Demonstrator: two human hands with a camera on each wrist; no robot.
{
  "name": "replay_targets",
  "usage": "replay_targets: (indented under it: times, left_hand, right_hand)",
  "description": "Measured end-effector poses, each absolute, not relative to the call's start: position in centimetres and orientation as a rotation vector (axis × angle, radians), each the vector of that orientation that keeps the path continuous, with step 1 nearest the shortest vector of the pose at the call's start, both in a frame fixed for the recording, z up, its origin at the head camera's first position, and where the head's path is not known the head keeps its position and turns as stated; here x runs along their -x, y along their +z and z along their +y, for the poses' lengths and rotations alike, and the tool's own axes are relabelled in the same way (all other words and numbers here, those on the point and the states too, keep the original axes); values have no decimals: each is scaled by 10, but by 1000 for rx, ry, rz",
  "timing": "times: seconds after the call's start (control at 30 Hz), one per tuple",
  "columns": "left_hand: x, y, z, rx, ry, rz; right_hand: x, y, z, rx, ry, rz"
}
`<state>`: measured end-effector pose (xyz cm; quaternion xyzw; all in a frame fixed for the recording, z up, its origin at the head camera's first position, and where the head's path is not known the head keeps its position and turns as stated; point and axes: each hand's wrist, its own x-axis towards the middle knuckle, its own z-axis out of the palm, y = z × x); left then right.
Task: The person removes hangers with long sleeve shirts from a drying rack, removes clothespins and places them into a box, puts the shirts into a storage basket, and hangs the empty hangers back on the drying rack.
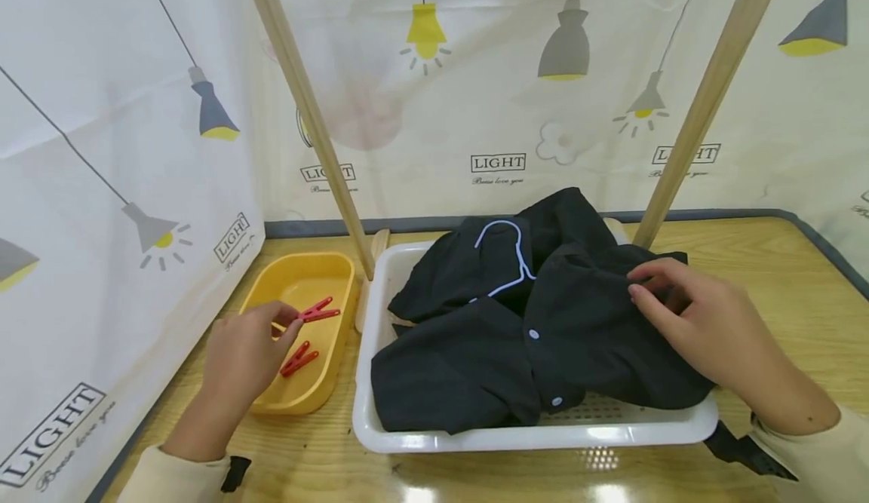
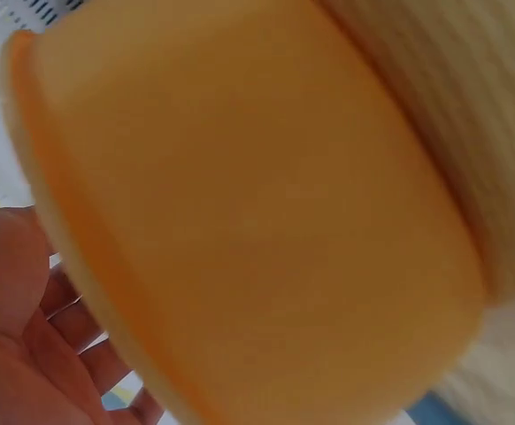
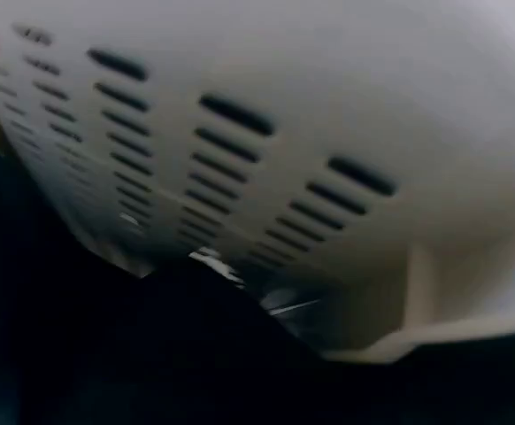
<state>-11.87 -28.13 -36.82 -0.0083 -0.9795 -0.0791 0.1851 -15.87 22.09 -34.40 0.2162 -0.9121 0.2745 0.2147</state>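
Note:
My left hand (image 1: 244, 348) pinches a red clothespin (image 1: 319, 311) between thumb and fingers, above a yellow tray (image 1: 345, 352). Another red clothespin (image 1: 299, 360) lies in the tray. In the left wrist view the tray's outer wall (image 2: 257, 204) fills most of the picture, with part of the left hand (image 2: 45, 328) at its rim. A black buttoned garment (image 1: 604, 329) lies spread over a white basket (image 1: 475, 443), with a light blue hanger (image 1: 521, 250) at its top. Over its right side is my right hand (image 1: 713, 322), fingers loosely bent; whether it touches the cloth I cannot tell.
Behind the basket rise two wooden poles (image 1: 706, 96), one on each side. A patterned cloth (image 1: 434, 111) hangs around the back and left of the wooden table (image 1: 801, 284). The right wrist view shows the basket's slotted wall (image 3: 311, 106) and dark cloth.

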Motion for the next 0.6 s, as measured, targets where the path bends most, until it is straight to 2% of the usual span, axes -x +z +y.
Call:
replay_targets:
  times: [0.23, 0.6]
  left_hand:
    - [115, -374, -291, -70, -195, -2852]
    - [113, -380, -304, -181, -172, -2970]
  right_hand:
    - [164, -350, 230, -500, 633, -2530]
    - [166, -358, 228, -488, 461, -2605]
